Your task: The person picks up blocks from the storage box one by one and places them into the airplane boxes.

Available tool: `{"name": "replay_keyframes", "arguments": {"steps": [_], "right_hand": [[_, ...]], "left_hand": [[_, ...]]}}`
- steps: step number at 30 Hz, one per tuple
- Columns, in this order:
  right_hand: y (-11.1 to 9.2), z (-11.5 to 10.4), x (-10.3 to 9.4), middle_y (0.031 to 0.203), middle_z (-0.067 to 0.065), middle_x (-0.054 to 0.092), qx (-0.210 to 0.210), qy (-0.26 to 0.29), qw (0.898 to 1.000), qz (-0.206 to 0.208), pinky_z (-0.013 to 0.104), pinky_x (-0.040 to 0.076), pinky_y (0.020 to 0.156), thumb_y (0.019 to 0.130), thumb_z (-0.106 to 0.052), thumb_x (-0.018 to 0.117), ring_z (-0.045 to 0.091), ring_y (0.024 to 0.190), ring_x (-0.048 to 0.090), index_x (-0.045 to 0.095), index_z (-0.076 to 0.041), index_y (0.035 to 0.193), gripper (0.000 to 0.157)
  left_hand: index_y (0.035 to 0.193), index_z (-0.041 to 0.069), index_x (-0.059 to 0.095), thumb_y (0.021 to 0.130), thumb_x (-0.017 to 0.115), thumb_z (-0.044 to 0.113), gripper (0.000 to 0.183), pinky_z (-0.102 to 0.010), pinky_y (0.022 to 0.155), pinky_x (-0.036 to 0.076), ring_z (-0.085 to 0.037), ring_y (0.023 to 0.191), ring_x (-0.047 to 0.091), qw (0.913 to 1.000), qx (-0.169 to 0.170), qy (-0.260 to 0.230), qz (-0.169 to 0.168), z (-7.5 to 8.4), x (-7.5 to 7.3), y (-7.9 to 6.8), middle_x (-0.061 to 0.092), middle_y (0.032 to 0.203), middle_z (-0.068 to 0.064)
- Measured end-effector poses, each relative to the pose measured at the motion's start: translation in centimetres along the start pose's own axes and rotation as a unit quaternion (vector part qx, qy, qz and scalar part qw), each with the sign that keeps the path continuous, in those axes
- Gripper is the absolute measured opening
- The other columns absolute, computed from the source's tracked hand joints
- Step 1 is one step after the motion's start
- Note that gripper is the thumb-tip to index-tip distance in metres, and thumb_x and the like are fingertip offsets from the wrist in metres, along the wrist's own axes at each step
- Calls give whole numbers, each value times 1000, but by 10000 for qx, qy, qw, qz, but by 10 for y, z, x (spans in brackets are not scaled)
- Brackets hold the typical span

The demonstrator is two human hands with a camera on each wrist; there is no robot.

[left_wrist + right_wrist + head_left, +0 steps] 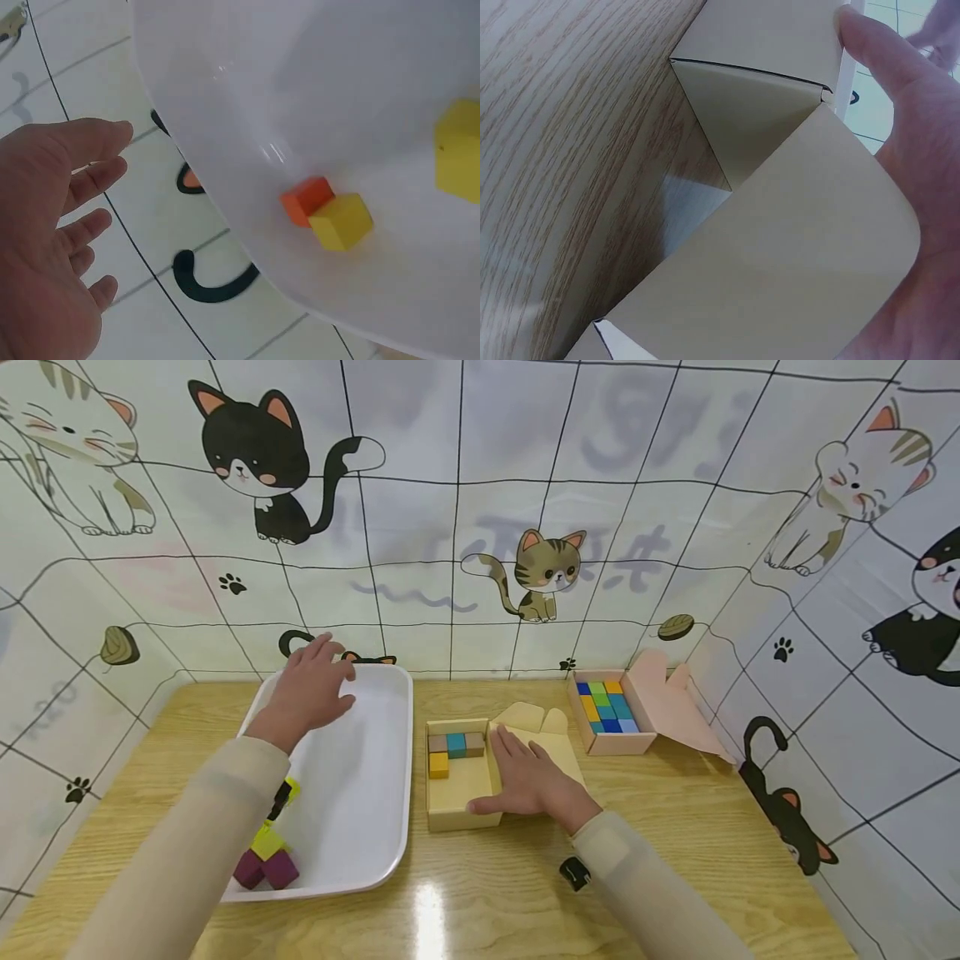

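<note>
My left hand [311, 687] hovers over the far part of the white tray [406, 760], its fingers spread and holding nothing. In the tray, a yellow block [267, 842] and maroon blocks [281, 869] lie near the front left. The left wrist view shows an orange block [307, 201] touching a yellow one, away from the left hand's fingers. My right hand [528, 777] rests on the right side of a pale yellow box [463, 820], fingers extended, thumb at its rim. Inside stand a teal block [456, 745] between two brownish ones and an orange-yellow block [438, 766].
A pink box [618, 744] filled with several coloured blocks stands at the back right, its lid [675, 706] folded open. The yellow box's lid [555, 743] spreads to the right. A cat-printed sheet [420, 527] rises behind the wooden table [480, 902].
</note>
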State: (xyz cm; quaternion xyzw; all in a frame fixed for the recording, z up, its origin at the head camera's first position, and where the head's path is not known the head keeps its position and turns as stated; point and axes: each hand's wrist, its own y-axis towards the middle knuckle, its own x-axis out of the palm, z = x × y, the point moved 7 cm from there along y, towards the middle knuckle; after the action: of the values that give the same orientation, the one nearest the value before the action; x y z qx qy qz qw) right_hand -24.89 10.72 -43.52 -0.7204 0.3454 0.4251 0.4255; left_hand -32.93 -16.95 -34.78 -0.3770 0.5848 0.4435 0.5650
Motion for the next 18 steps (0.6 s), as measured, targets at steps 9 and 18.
{"name": "replay_keyframes", "arguments": {"steps": [9,18], "right_hand": [[1,2,1,166,12,1,9,-20,10000,6,55,13,123,79,-74,59,27,154,9,4,-6,157,117],[1,1,2,166,11,1,-14,-18,10000,24,55,13,123,79,-74,59,26,154,9,4,-6,157,117]], "left_hand": [[111,4,69,86,65,15,28,-65,114,25,-47,142,20,9989,-421,168,-145,-54,22,-18,45,139,-26],[115,1,69,83,66,10,33,-65,115,24,-51,138,24,9966,-572,544,-220,-77,48,-25,46,137,-30]]}}
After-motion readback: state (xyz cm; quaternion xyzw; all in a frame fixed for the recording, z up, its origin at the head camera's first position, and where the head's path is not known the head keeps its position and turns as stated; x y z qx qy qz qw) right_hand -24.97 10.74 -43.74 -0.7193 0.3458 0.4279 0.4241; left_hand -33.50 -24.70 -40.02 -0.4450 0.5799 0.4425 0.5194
